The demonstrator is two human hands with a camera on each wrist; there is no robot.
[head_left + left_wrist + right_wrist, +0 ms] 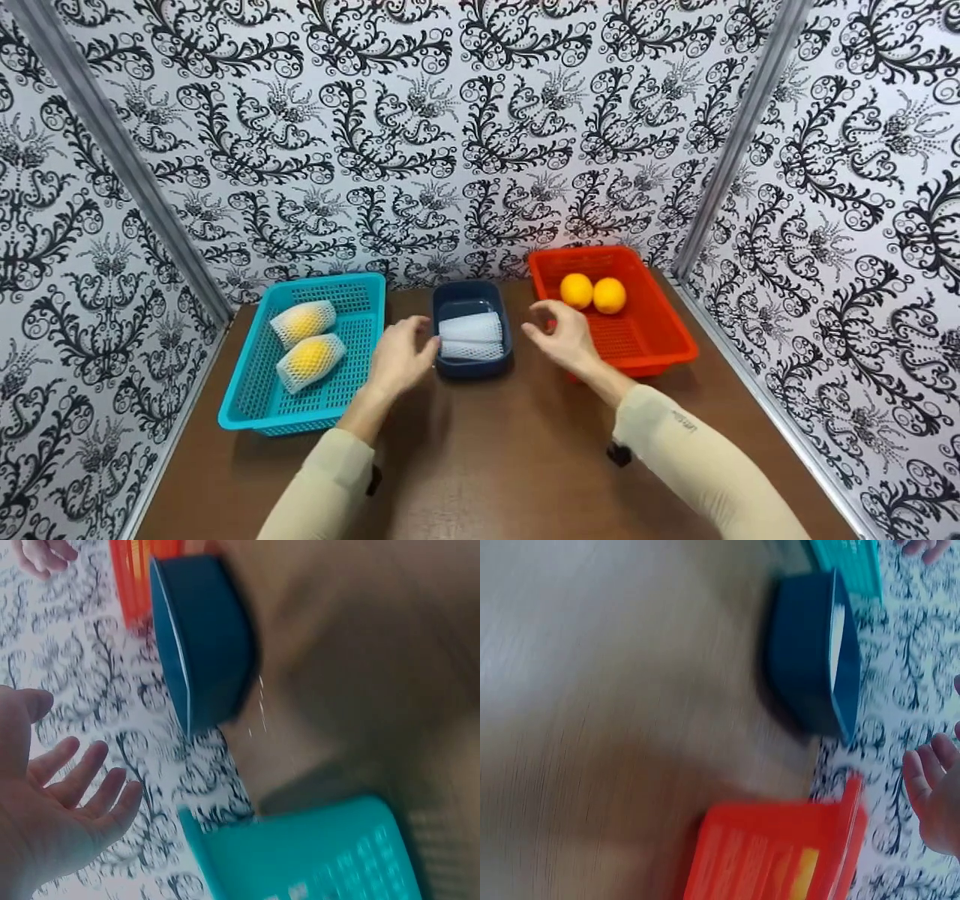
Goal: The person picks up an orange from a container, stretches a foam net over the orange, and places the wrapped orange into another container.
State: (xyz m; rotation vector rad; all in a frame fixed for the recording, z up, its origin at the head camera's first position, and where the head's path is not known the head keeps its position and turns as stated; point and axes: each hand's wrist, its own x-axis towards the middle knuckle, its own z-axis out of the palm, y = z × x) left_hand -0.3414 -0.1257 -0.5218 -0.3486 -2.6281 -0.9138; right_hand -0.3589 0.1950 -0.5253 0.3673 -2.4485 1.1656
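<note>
My left hand [405, 355] hovers at the left side of a dark blue bin [472, 369], its fingers loosely bent around nothing. White foam net sleeves [471, 336] lie stacked inside that bin. On the other side, my right hand [564, 336] hangs over the left rim of a red basket [667, 360], thumb and fingers apart with nothing between them. Two orange fruits [577, 291] sit together toward the back of the red basket. Both wrist views show the hands with spread, relaxed fingers, the left hand [75, 802] and the right hand [939, 795] each above the bin's level.
A turquoise basket [251, 390] stands at the left, holding two yellow-orange fruits in white foam nets [309, 363]. All three containers rest on a brown table [495, 465]. Patterned wall panels [420, 150] close off the back and both sides.
</note>
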